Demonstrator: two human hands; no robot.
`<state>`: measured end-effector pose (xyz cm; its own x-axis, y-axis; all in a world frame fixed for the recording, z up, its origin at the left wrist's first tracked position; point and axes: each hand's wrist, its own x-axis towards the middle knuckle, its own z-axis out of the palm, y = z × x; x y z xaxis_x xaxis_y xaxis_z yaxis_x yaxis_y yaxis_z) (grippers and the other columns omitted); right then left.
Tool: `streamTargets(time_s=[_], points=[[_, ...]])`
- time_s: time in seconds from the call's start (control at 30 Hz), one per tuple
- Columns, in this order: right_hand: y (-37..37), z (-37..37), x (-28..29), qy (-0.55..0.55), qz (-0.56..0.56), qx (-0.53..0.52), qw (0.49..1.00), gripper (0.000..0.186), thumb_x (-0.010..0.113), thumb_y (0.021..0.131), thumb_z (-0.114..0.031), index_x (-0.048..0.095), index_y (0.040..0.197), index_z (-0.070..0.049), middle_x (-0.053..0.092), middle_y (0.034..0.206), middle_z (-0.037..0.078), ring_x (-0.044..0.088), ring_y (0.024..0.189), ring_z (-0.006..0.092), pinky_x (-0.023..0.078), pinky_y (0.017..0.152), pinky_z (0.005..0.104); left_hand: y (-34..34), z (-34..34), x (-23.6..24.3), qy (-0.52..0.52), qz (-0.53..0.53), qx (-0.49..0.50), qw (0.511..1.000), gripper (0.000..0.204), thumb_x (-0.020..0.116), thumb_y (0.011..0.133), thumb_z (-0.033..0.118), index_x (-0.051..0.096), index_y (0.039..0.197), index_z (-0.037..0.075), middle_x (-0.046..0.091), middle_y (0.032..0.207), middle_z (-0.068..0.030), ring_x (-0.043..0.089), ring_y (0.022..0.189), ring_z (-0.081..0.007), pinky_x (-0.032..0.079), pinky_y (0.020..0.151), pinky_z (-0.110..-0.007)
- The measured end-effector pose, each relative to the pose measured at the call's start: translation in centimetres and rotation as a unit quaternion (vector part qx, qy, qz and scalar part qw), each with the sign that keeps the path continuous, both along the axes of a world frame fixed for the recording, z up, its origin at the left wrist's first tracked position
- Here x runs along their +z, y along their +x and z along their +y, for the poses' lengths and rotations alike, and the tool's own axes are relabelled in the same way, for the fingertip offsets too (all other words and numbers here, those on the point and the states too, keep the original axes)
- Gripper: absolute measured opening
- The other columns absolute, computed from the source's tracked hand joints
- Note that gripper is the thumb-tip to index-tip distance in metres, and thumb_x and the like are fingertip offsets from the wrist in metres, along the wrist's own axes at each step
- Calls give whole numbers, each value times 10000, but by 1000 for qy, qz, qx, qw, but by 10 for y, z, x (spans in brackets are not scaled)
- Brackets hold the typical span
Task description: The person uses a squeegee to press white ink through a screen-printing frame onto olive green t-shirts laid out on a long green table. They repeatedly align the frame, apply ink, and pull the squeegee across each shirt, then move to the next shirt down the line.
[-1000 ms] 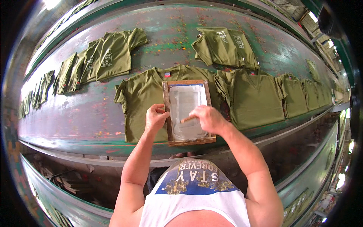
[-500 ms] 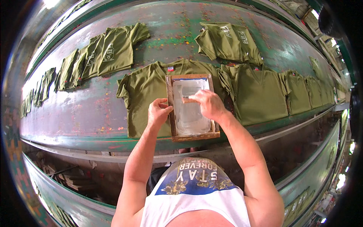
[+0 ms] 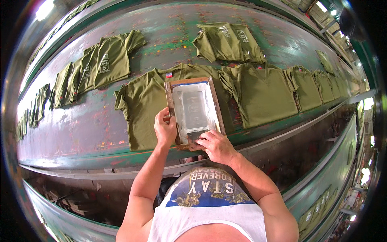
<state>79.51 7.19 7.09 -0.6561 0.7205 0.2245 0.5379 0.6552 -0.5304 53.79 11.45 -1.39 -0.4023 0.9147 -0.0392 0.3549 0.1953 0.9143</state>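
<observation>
Wooden-framed screen (image 3: 217,105), centre of the frame, lying slightly tilted upon an olive shirt (image 3: 141,105). The left hand (image 3: 165,128) grasps its left rail between thumb and fingers. The right hand (image 3: 218,147), at lower centre, has its fingers closed around a squeegee (image 3: 194,136) at the screen's near end. Printed olive shirts (image 3: 115,60) lie at upper left.

Left hand (image 3: 165,129), right hand (image 3: 219,146) — both finger-curled, forearms forward

Olive shirts (image 3: 141,105) lie along the paint-flecked table (image 3: 76,135).
</observation>
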Motion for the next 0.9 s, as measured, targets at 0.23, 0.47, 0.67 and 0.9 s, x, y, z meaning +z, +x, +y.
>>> streamTargets(time_s=[0.23, 0.47, 0.67, 0.9], points=[[18, 3, 5, -24, 75, -56, 995, 352, 899, 865, -125, 801, 1194, -46, 761, 1183, 122, 710, 1130, 362, 577, 1015, 489, 24, -28, -8, 79, 105, -19, 991, 568, 774, 864, -34, 690, 1419, 53, 638, 1503, -205, 563, 1450, -412, 491, 1218, -500], [27, 2, 8, -8, 73, -88, 993, 297, 859, 913, -106, 797, 1196, -44, 768, 1191, 132, 712, 1119, 368, 580, 1010, 493, 26, -32, -7, 87, 108, -22, 990, 522, 739, 872, -37, 711, 1387, 46, 613, 1530, -237, 537, 1445, -453, 433, 1246, -545], [28, -3, 9, -5, 80, -90, 993, 284, 851, 912, -88, 796, 1188, -48, 765, 1180, 127, 710, 1122, 366, 583, 1007, 490, 27, -32, -11, 102, 126, -20, 986, 505, 734, 880, -41, 721, 1376, 52, 627, 1522, -237, 542, 1446, -453, 441, 1239, -540], [36, -5, 8, -2, 86, -101, 991, 275, 845, 915, -77, 796, 1185, -50, 765, 1182, 123, 711, 1118, 361, 584, 1003, 483, 28, -33, -10, 92, 128, -14, 987, 477, 739, 884, -38, 739, 1351, 57, 646, 1519, -218, 555, 1449, -437, 449, 1241, -526]])
